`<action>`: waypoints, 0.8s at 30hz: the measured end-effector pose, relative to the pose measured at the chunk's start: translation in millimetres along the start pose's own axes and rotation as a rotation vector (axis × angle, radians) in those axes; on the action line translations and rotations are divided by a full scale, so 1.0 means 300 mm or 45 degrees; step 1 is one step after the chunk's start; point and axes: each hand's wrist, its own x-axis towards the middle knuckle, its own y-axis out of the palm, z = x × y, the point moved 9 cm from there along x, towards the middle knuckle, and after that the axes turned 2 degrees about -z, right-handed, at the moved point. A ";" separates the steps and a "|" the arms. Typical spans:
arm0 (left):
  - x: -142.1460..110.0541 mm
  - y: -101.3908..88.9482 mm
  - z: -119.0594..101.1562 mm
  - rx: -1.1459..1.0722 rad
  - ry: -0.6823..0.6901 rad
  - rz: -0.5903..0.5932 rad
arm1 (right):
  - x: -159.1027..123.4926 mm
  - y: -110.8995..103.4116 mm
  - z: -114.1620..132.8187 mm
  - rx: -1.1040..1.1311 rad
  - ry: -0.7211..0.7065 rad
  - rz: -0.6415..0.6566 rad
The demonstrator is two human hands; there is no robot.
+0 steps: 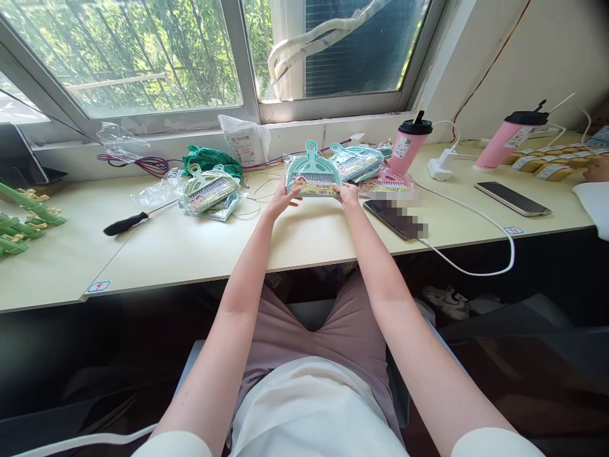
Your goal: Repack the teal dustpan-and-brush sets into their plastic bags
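Between my hands is a mint-green dustpan and brush set (pixel 313 170) in a clear wrapper, its handle pointing toward the window. My left hand (pixel 281 200) grips its lower left corner, and my right hand (pixel 348 193) closes on the lower right corner. Behind it, to the right, lies another wrapped mint set (pixel 359 160). A pink wrapped set (pixel 387 184) rests just right of my right hand. Left of my left hand, wrapped green sets (pixel 209 192) are piled on the table.
A screwdriver (pixel 126 223) and crumpled clear plastic (pixel 159 190) lie at left. On the right are a charging phone (pixel 394 218), a pink cup (pixel 410 146), a charger (pixel 442 166), a second phone (pixel 514 198) and another pink cup (pixel 511 139). A person's hand (pixel 597 170) shows at far right.
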 end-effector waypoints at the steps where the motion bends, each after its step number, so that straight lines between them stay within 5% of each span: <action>1: 0.001 -0.007 0.005 0.000 -0.033 -0.020 | -0.002 -0.005 -0.011 0.019 0.052 -0.041; 7: 0.019 -0.060 0.046 -0.080 -0.168 -0.209 | -0.037 0.045 0.009 0.025 0.033 0.065; 13: 0.041 -0.095 0.081 -0.106 -0.225 -0.411 | -0.055 0.076 0.050 -0.019 -0.174 0.181; 24: 0.023 -0.062 0.087 0.074 -0.255 -0.227 | 0.038 0.051 0.013 -0.126 -0.354 0.072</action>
